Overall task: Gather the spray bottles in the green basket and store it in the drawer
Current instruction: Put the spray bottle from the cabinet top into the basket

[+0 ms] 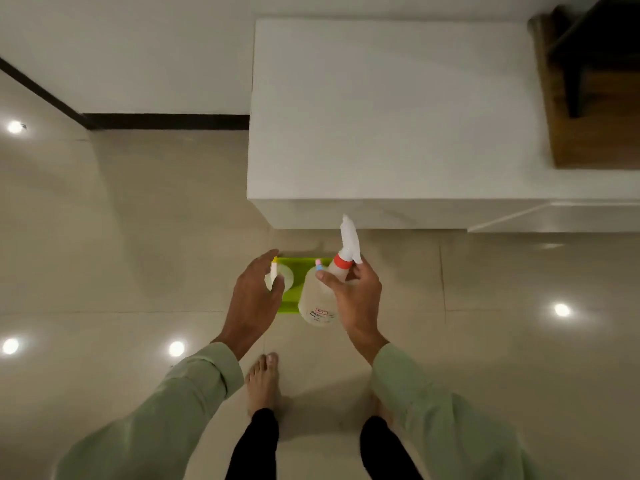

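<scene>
Hands: right grips one red-collared bottle; left, fingers spread, hovers above two bottles in one green basket at 12 o'clock of feet.

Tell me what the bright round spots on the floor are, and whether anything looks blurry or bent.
Head view: the spots are ceiling lights mirrored in the glossy floor; the right hand and its spray bottle are motion-smeared; the wide lens bows the white cabinet.

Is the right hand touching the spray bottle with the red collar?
Touching. The head view shows the right hand wrapped around the red-collared spray bottle, thumb across its shoulder, holding it above the green basket.
</scene>
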### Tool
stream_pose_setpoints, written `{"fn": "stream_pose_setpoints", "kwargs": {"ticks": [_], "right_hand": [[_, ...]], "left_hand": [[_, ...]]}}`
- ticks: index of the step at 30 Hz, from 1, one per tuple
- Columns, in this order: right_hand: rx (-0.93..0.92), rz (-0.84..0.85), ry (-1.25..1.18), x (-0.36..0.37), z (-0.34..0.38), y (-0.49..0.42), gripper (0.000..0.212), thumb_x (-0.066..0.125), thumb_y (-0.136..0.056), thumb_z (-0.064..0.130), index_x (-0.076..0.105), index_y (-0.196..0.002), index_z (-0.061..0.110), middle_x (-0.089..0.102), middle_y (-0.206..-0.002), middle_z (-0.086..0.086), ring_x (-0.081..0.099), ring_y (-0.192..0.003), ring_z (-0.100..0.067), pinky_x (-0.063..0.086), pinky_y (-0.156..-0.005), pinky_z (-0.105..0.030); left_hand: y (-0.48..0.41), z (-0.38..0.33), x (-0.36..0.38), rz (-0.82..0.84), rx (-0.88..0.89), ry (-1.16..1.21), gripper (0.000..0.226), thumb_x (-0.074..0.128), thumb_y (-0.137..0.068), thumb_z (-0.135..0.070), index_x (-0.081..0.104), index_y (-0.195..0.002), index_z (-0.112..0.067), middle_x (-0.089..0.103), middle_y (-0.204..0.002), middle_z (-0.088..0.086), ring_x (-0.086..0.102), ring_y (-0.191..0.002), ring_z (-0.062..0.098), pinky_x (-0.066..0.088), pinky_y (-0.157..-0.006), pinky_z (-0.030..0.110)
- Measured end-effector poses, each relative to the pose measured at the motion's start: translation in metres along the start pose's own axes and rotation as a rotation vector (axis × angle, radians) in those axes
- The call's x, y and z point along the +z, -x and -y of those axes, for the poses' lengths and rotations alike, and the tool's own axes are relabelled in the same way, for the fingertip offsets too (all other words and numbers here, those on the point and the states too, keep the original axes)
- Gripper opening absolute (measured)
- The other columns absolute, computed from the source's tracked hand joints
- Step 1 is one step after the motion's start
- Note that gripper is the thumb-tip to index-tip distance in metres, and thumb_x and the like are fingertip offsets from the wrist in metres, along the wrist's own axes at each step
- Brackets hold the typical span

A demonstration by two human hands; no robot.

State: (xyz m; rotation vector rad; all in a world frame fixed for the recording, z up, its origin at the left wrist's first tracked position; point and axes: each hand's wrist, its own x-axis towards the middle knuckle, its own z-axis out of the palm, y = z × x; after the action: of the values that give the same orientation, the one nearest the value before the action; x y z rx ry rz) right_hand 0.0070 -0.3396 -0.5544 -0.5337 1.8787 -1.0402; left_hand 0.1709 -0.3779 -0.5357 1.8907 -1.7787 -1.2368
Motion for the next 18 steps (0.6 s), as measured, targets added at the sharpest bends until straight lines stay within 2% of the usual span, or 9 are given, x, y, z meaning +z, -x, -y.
{"fn": "stream_pose_setpoints", "kwargs": {"ticks": [3,6,9,13,16,18], "right_hand": [[0.002,-0.071,0.052,0.031,-0.048,0.011,0.04,0.087,-0.074,0.02,0.07,-0.11,0.014,0.071,-0.098,-0.009,0.064,-0.091,-0.031,0.055,-0.086,-0.045],[0.019,-0.121,0.076,0.065,-0.09,0.012,0.04,0.085,-0.075,0.018,0.069,-0.111,0.012,0.07,-0.1,-0.012,0.064,-0.094,-0.031,0.054,-0.089,-0.047],[0.012,-0.166,0.114,0.092,-0.125,0.005,0.034,0.086,-0.073,0.018,0.07,-0.102,0.018,0.069,-0.094,-0.007,0.063,-0.089,-0.028,0.054,-0.085,-0.042],[-0.051,-0.24,0.179,0.113,-0.166,-0.008,0.032,0.086,-0.072,0.018,0.07,-0.099,0.018,0.059,-0.082,0.018,0.06,-0.088,-0.027,0.049,-0.078,-0.035],[-0.068,-0.243,0.242,0.125,-0.194,-0.021,0.03,0.084,-0.075,0.02,0.07,-0.102,0.017,0.067,-0.091,0.007,0.059,-0.094,-0.027,0.051,-0.082,-0.041],[-0.096,-0.245,0.272,0.131,-0.21,-0.028,0.028,0.082,-0.077,0.021,0.068,-0.101,0.02,0.065,-0.091,0.009,0.055,-0.091,-0.021,0.047,-0.078,-0.036]], "left_hand": [[-0.003,0.04,-0.005,0.041,-0.002,-0.011,0.048,0.055,-0.091,-0.008,0.049,-0.138,-0.017,0.059,-0.135,0.004,0.059,-0.117,0.026,0.048,-0.099,0.044],[-0.012,0.082,-0.004,0.041,0.011,-0.028,0.047,0.057,-0.091,-0.009,0.05,-0.136,-0.02,0.06,-0.133,0.004,0.06,-0.115,0.025,0.049,-0.097,0.04],[-0.023,0.117,0.007,0.072,-0.023,-0.046,0.048,0.057,-0.091,-0.011,0.049,-0.138,-0.019,0.059,-0.135,0.005,0.06,-0.116,0.024,0.049,-0.098,0.041],[-0.033,0.146,0.029,0.105,-0.024,-0.068,0.048,0.057,-0.091,-0.011,0.048,-0.138,-0.02,0.06,-0.134,0.005,0.06,-0.115,0.025,0.05,-0.096,0.043],[-0.044,0.161,0.044,0.123,-0.003,-0.085,0.048,0.056,-0.091,-0.011,0.048,-0.138,-0.018,0.059,-0.135,0.006,0.06,-0.116,0.025,0.05,-0.097,0.045],[-0.053,0.169,0.054,0.125,0.003,-0.089,0.048,0.056,-0.091,-0.01,0.048,-0.138,-0.017,0.059,-0.135,0.006,0.06,-0.116,0.026,0.05,-0.097,0.045]]}}
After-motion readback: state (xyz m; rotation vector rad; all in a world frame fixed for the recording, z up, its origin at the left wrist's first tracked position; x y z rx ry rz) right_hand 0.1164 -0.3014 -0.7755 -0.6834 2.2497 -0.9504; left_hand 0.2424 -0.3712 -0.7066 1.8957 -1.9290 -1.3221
